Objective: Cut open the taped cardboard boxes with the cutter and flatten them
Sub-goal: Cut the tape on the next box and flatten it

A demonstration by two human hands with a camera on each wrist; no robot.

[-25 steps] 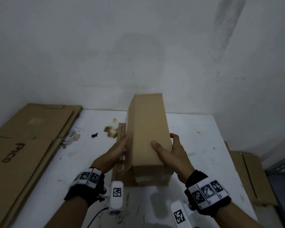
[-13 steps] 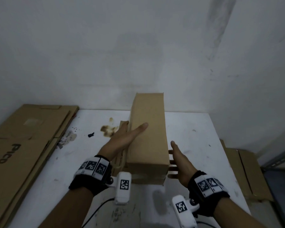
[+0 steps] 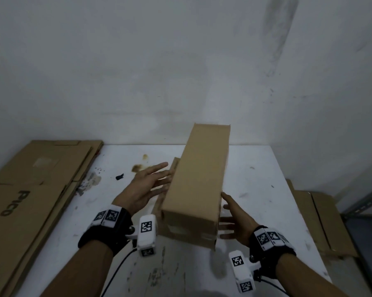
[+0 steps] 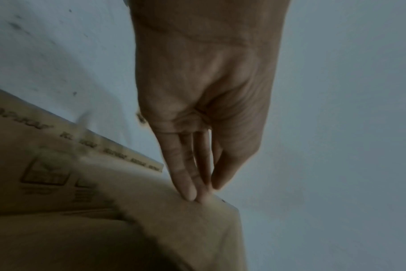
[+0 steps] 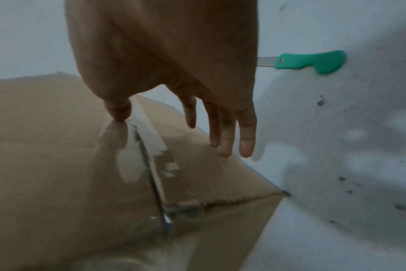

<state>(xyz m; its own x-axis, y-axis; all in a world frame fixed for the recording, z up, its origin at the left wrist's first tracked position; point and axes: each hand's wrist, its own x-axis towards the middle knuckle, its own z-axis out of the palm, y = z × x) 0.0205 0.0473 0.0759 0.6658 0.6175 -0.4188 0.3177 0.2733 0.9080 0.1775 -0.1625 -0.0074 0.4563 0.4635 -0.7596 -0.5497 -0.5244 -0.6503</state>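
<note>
Nearest, right hand (image 3: 234,219) spread flat, straight fingers (image 5: 246,139) against the right side of the cardboard box (image 3: 198,185), thumb on its taped end, gripping nothing. Left hand (image 3: 146,185) also flat and wide, fingertips (image 4: 190,192) touching the box's left face. Box long, tilted, mid-way across the white table (image 3: 256,174). Green-handled cutter (image 5: 311,61) lying on the table beyond the right hand. Flattened cardboard (image 3: 30,189) at far left.
</note>
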